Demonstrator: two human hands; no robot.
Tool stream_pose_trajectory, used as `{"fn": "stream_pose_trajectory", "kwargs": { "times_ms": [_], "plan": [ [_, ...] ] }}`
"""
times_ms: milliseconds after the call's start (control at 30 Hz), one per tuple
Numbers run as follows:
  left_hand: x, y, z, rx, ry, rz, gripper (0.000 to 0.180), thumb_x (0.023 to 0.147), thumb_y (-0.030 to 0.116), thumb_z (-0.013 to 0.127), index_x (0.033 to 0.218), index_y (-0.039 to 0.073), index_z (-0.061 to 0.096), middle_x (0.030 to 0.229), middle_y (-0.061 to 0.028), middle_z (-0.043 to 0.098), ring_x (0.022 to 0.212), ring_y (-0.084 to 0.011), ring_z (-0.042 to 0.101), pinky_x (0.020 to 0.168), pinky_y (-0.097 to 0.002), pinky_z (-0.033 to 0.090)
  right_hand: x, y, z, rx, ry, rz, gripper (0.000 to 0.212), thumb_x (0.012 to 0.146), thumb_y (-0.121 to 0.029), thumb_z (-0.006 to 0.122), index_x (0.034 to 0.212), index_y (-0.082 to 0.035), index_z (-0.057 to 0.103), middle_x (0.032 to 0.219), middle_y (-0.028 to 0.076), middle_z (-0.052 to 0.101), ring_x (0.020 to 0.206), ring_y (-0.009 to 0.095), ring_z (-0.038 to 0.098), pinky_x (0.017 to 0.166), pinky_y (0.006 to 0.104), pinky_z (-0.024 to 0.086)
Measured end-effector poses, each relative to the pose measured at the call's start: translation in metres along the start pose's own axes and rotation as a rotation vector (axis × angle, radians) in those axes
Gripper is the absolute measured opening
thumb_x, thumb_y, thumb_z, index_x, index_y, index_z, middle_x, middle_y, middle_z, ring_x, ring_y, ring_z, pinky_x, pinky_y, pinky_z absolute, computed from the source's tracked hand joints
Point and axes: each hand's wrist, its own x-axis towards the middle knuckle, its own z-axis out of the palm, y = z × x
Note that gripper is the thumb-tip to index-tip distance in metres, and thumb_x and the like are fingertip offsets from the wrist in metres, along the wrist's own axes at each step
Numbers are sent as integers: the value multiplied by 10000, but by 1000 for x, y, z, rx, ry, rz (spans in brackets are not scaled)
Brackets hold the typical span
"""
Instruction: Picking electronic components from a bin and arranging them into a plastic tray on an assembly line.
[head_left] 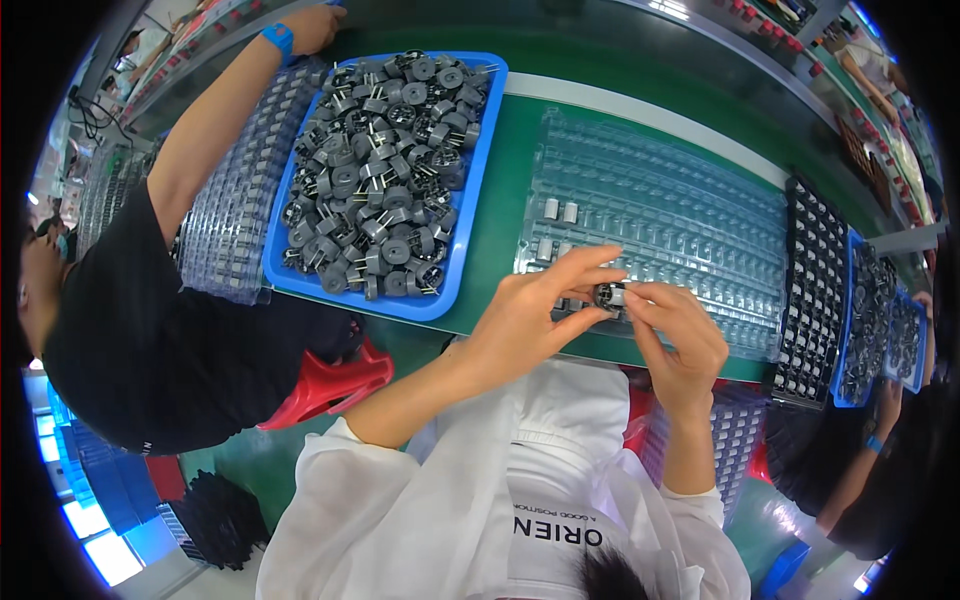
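Note:
Over the near left part of a clear plastic compartment tray [690,215], my two hands meet at one small round part [609,296], dark with a pale cylindrical piece on it. My left hand [515,312] pinches the part from its left with thumb and fingers. From the other side, the thumb and fingertips of my right hand [687,335] close on the pale piece. A few white capped parts [560,210] stand in the tray's left end; the other pockets there look unfilled. Fingers hide some of the held part and the pockets beneath.
Left of the clear tray, a blue bin [497,105] holds a heap of grey round parts with metal pins. Beyond it, a co-worker's arm [205,135] reaches over stacked clear trays [235,190]. A black tray [808,290] of white-topped parts and another blue bin [845,385] stand right.

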Motion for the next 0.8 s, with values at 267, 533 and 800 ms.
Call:
{"fn": "stream_pose_trajectory", "kwargs": {
  "times_ms": [267, 533, 800],
  "plan": [
    [-4, -2, -3, -22, -17, -50, 516, 799, -26, 673, 1282, 3, 491, 1205, -111, 608, 984, -196, 655, 850, -305, 544, 1, 2, 2, -84, -100, -75, 228, 687, 98, 700, 900, 23, 666, 923, 124, 678, 838, 253, 653, 725, 312, 510],
    [3, -15, -40, 264, 85, 96, 386, 832, -61, 566, 1205, 26, 525, 1175, -102, 577, 952, -192, 644, 828, -307, 503, -11, -6, 10, -4, -65, 108, 253, 690, 35, 756, 910, -5, 636, 1004, 143, 678, 924, 252, 661, 792, 311, 513],
    [54, -36, -122, 1226, 228, 104, 154, 708, 56, 715, 800, 7, 602, 813, -136, 565, 785, -317, 551, 700, -394, 440, -34, 17, -42, 115, 44, 294, 212, 743, -31, 731, 934, -25, 639, 1025, 96, 675, 906, 233, 656, 786, 318, 528]
  ]
}}
